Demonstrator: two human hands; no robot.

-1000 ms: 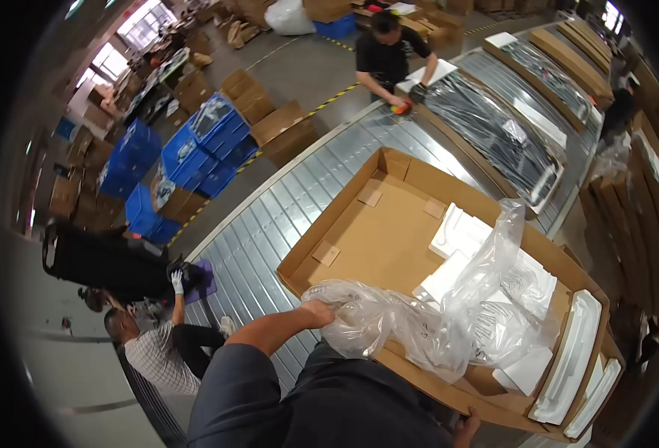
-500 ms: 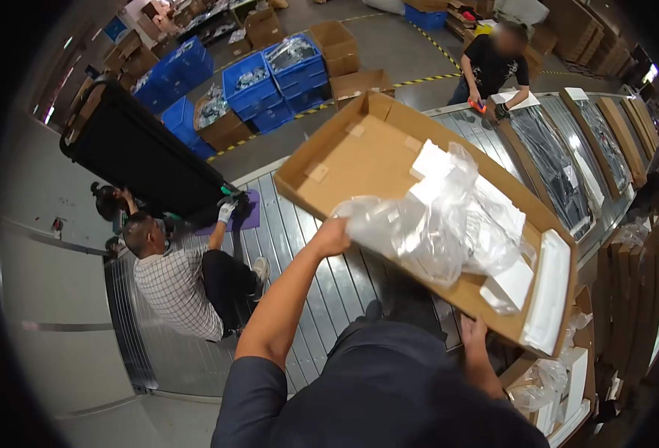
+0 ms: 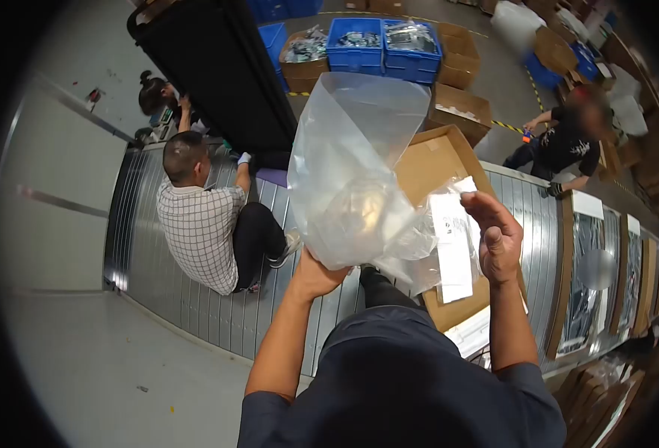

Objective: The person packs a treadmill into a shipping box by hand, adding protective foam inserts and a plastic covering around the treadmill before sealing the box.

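Observation:
My left hand (image 3: 320,278) is closed on the lower part of a large clear plastic bag (image 3: 359,164). The bag stands up, puffed out, in front of me. My right hand (image 3: 500,243) is raised with curved fingers and thumb apart, holding nothing. It is beside a white packing piece (image 3: 453,243) with dark print, partly under clear plastic. Behind both hands is a shallow cardboard box (image 3: 438,149), partly hidden by the bag. Another white foam strip (image 3: 470,332) shows at the box's near end.
A crouching co-worker (image 3: 199,224) is on the ribbed metal surface at left, beside a tall black panel (image 3: 210,75). Another person (image 3: 568,142) stands at far right. Blue crates (image 3: 356,56) are beyond. Long boxes with wrapped parts (image 3: 587,276) lie at right.
Both hands have let go of the cardboard box, which now sits lower behind them. My left hand has taken hold of the plastic bag and raised it. The view has turned.

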